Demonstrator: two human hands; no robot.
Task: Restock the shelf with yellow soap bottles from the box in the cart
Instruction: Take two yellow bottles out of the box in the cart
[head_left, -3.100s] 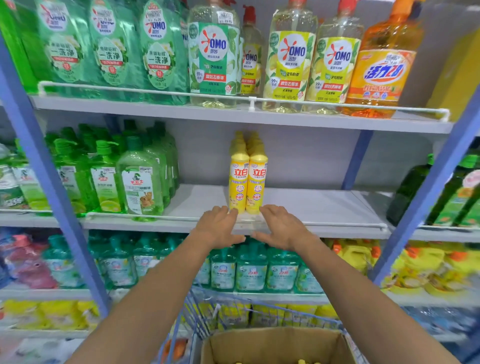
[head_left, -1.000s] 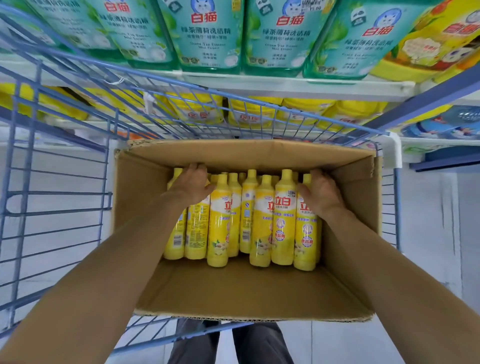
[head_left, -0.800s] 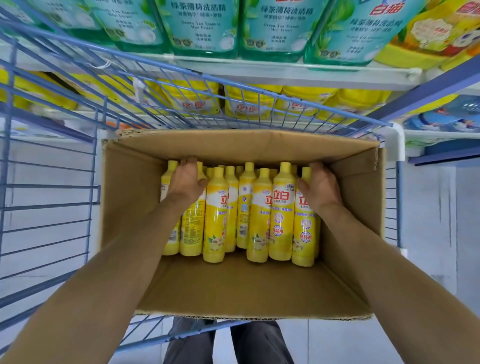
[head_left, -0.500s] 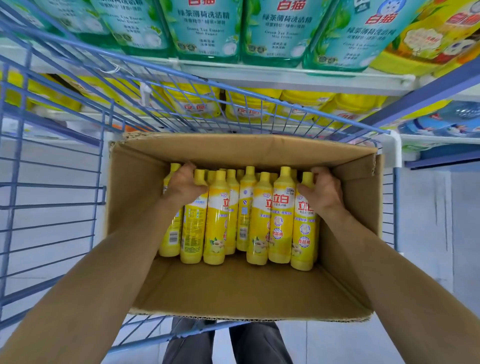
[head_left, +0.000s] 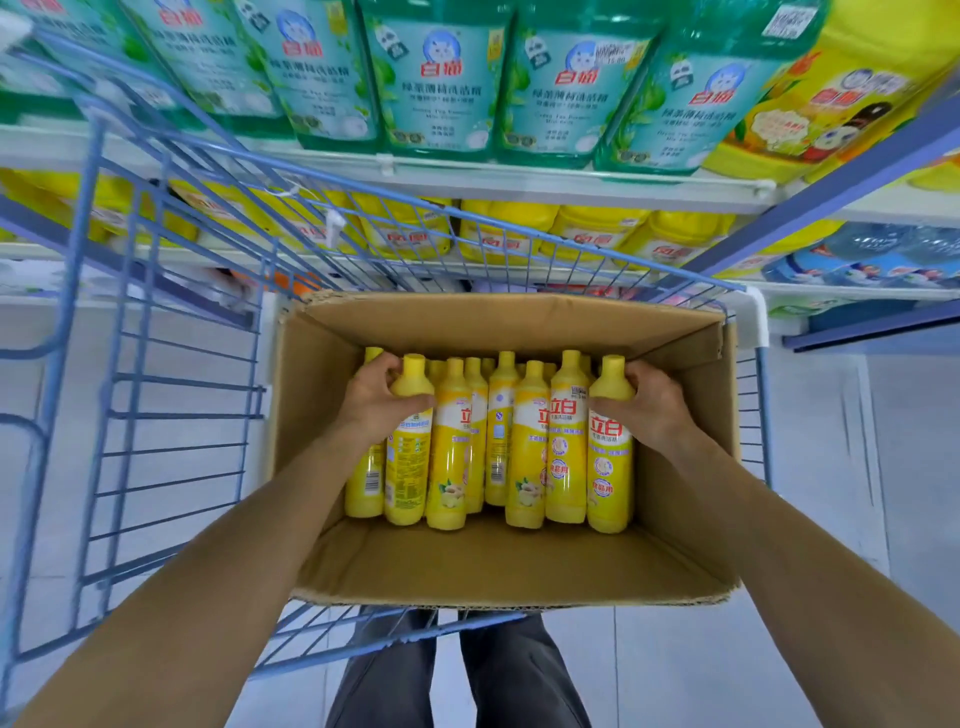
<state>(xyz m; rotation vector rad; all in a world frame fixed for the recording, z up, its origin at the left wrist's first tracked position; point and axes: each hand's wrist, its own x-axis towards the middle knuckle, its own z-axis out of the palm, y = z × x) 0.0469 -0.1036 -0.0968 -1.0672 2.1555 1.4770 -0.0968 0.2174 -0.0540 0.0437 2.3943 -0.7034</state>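
Gripping the neck of a yellow soap bottle (head_left: 410, 467) near the left end of the row, the left hand (head_left: 376, 400) curls its fingers round it just below the cap. The right hand (head_left: 647, 410) holds the end bottle (head_left: 610, 467) the same way, close to the right wall of the cardboard box (head_left: 493, 566). Both stand upright among the other yellow bottles (head_left: 530, 457), packed against the far wall, with bare floor nearer the person. The box sits in a blue wire cart (head_left: 171, 384) beside a shelf (head_left: 519, 182) carrying green bottles (head_left: 436, 78) above yellow jugs (head_left: 587, 234).
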